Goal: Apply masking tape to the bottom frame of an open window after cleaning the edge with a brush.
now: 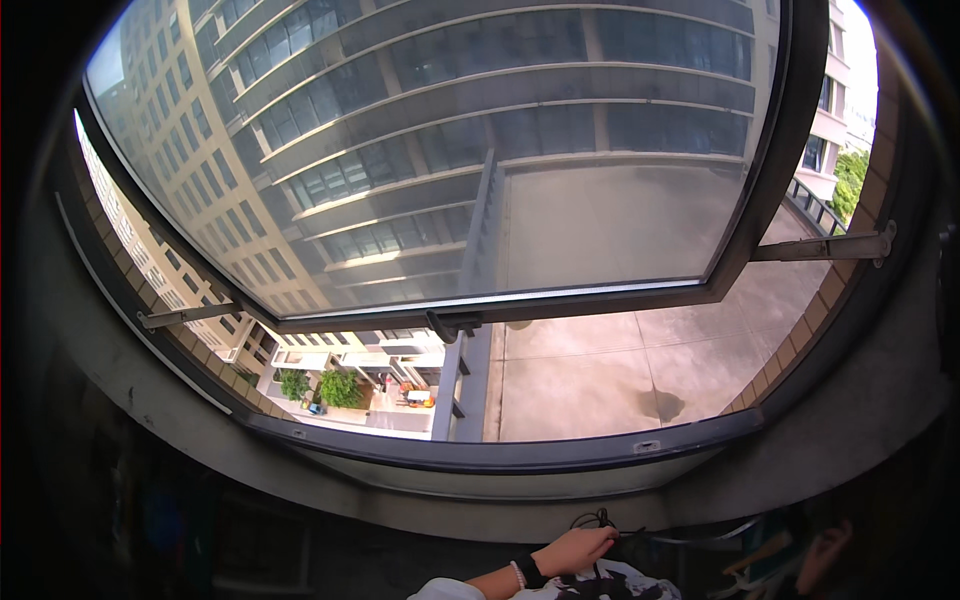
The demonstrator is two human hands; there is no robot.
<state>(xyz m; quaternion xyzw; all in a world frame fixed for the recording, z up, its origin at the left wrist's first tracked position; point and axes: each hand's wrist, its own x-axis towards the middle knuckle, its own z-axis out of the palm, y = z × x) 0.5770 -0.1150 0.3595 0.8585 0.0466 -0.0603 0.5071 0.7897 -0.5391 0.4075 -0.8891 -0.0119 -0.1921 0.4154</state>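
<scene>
At the lower edge, my left hand (575, 552) reaches in from the left, with a white sleeve, a beaded bracelet (518, 574) and a black wristband (530, 571). Its fingers are closed together; what they grip, if anything, is hidden. A thin black cable (597, 517) loops right behind the fingertips. White-and-dark patterned cloth (625, 583) lies beneath this hand. Farther right, my right hand (822, 555) is dim in shadow, and its fingers cannot be made out well. Left of it is a light brown strip (765, 549).
Beyond the hands, a dark-framed window sash (610, 301) is tilted outward, with a dark handle (452, 325) on its lower rail. Metal stays (828, 247) hold its sides. The window's lower frame (520, 455) runs above a pale sill (520, 508). Outside are a terrace and buildings.
</scene>
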